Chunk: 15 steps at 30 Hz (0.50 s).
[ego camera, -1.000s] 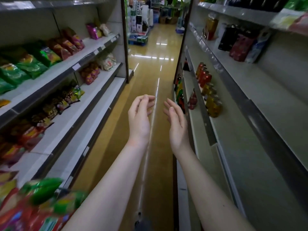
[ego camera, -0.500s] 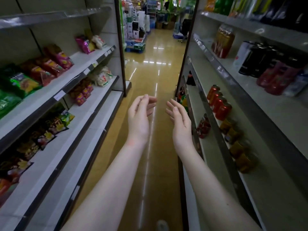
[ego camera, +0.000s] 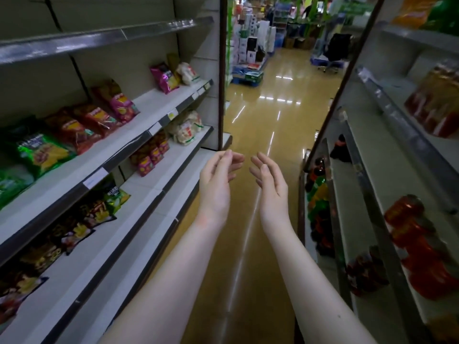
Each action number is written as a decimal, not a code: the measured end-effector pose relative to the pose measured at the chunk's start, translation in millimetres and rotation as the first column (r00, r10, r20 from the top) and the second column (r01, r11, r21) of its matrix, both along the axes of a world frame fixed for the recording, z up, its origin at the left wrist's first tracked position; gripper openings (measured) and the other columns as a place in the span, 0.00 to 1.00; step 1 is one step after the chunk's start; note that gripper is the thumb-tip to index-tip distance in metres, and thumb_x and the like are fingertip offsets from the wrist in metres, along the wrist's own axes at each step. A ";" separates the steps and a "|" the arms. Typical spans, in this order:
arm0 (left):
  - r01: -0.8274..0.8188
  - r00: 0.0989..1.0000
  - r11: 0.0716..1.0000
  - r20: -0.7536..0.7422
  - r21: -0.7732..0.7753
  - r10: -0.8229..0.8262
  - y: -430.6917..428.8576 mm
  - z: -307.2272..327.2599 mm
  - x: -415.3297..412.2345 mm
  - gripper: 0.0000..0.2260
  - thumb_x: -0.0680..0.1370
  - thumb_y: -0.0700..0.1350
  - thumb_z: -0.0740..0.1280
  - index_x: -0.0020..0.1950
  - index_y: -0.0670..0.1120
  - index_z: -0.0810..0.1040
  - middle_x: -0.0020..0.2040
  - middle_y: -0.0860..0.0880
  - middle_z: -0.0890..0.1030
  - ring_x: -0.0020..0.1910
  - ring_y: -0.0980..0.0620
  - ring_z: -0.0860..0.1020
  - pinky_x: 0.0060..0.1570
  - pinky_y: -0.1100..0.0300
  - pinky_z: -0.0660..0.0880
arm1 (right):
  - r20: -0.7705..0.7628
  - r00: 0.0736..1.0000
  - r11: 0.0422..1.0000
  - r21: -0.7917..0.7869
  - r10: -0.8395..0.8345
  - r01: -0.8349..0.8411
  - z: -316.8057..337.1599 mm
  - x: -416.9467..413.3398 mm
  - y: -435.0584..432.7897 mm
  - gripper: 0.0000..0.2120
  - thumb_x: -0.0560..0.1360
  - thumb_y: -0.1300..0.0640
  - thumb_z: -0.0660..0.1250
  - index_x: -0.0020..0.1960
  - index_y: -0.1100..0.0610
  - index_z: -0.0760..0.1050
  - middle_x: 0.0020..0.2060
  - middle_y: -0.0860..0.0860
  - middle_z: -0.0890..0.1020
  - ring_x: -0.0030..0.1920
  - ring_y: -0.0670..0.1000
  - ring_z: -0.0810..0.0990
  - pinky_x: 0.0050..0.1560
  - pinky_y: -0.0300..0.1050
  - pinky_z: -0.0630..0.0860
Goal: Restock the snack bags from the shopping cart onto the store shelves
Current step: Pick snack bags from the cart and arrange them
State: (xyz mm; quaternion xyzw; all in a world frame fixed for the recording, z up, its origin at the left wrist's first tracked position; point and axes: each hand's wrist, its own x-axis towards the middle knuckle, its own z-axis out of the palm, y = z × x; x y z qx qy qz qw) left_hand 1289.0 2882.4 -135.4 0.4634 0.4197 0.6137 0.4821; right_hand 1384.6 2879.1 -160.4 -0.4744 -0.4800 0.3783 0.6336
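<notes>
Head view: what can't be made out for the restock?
- Shopping cart: out of frame in the head view; position unknown.
- Shelf price labels: too small and blurred to read.
- Red containers, right side: dim, blurred; brand unreadable.
- Lower-left snack bags: cut by the frame edge.

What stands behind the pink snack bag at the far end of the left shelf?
Behind the pink snack bag a brownish bag shows; its lower part is covered, and its print cannot be read.

- A shop aisle: long shelves (ego camera: 159, 100) on both sides, price tags (ego camera: 95, 178) on their front edges.
- Snack bags (ego camera: 44, 150) on the left, bottles (ego camera: 412, 232) on the right.
- A glossy floor (ego camera: 268, 125) runs to stacked boxed goods (ego camera: 248, 45).
</notes>
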 end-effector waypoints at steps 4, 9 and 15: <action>-0.061 0.998 0.998 -0.024 0.011 0.061 72.4 1.7 -11.4 0.12 0.83 0.46 0.56 0.50 0.45 0.79 0.50 0.47 0.83 0.53 0.52 0.80 0.56 0.56 0.75 | -0.003 0.998 0.998 0.000 0.061 -0.061 -0.9 -10.7 74.8 0.13 0.82 0.54 0.55 0.65 0.49 0.71 0.62 0.47 0.77 0.64 0.46 0.75 0.66 0.42 0.71; -0.086 0.996 0.996 -0.015 0.026 0.086 162.9 -3.9 -36.3 0.12 0.83 0.45 0.56 0.49 0.46 0.79 0.50 0.47 0.83 0.53 0.51 0.81 0.56 0.56 0.76 | 0.004 0.995 0.994 0.037 0.104 -0.104 -7.5 -40.6 166.8 0.12 0.82 0.54 0.55 0.64 0.48 0.70 0.62 0.47 0.77 0.63 0.45 0.75 0.66 0.44 0.71; -0.172 0.985 0.984 0.043 0.040 0.170 256.0 -1.2 -93.2 0.14 0.83 0.45 0.56 0.51 0.48 0.81 0.52 0.48 0.84 0.54 0.52 0.81 0.53 0.58 0.75 | 0.070 0.980 0.978 0.083 0.188 -0.193 -4.9 -94.1 259.3 0.13 0.82 0.54 0.56 0.64 0.45 0.69 0.61 0.41 0.76 0.64 0.44 0.73 0.67 0.43 0.70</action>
